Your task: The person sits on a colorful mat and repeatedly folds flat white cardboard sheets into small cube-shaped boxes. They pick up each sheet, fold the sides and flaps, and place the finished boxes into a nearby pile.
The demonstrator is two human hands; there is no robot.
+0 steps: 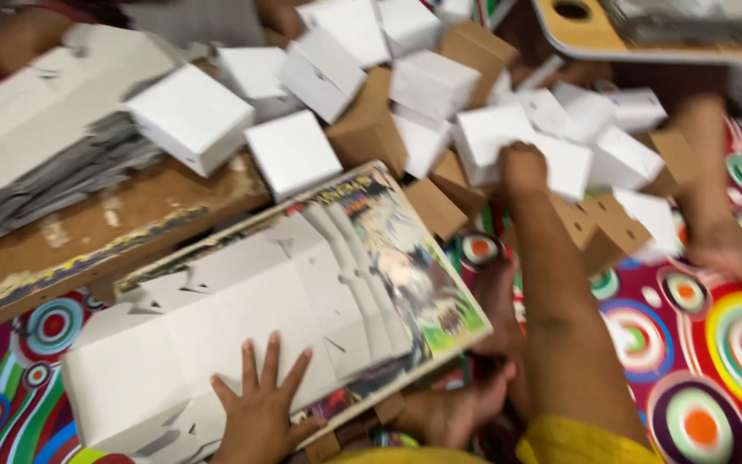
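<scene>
Left hand [259, 412] is pressed flat, fingers spread, on flat box blanks [242, 318]; right hand [523, 167] is closed on a white folded box [517, 137] (far pile).

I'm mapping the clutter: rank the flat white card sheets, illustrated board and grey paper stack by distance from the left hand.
1. Flat white card sheets, under the left hand.
2. Illustrated board, right of it.
3. Grey paper stack, far upper left.

A home floor used as a box-folding workplace; a bright circle-patterned mat [723, 344] underfoot; folded white boxes [440, 82] heaped about; flat cardboard blanks [242, 318] stacked; bare feet beside them.
</scene>
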